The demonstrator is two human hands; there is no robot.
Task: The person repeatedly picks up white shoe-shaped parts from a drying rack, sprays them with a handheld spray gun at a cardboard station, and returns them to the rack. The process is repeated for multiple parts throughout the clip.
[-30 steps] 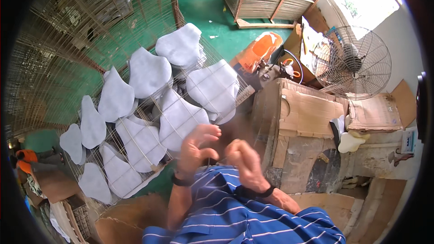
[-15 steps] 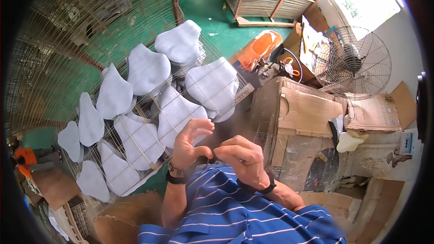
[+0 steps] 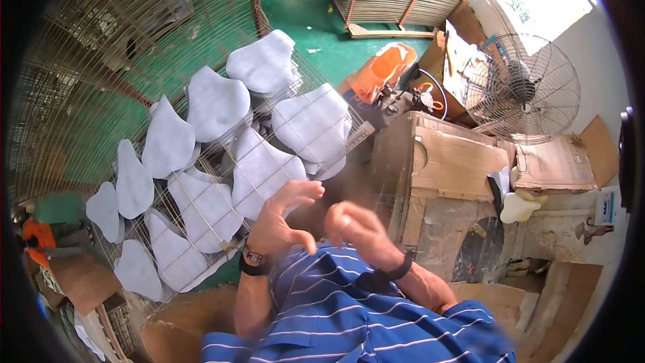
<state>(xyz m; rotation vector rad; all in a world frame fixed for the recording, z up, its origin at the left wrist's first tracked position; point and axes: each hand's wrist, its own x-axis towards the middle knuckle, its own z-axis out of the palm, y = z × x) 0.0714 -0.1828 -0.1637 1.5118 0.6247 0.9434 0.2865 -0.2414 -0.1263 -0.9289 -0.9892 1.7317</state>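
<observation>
My left hand (image 3: 285, 218) is held in front of my chest, thumb and fingers apart in a C shape, with nothing visible between them. Facing it across a small gap is my right hand (image 3: 363, 232), its fingers curled in and slightly blurred. Whether something small is in those fingers is hidden. Just beyond my left hand, a slanted wire rack (image 3: 366, 133) carries several white, rounded, tapering flat pieces, the nearest being a pale padded piece (image 3: 265, 173). Neither hand clearly touches the rack.
Right of my hands stands a large worn cardboard box (image 3: 460, 161), with a wire-caged fan (image 3: 523, 91) behind it. An orange bag (image 3: 386, 67) lies beyond the rack on the green floor (image 3: 295, 0). Another slatted rack (image 3: 403, 0) stands at the back, and cardboard (image 3: 178, 326) sits low left.
My hands have drawn slightly apart. The right has lifted away from the left thumb, and the left has opened a little wider. The pieces on the rack stay as they were.
</observation>
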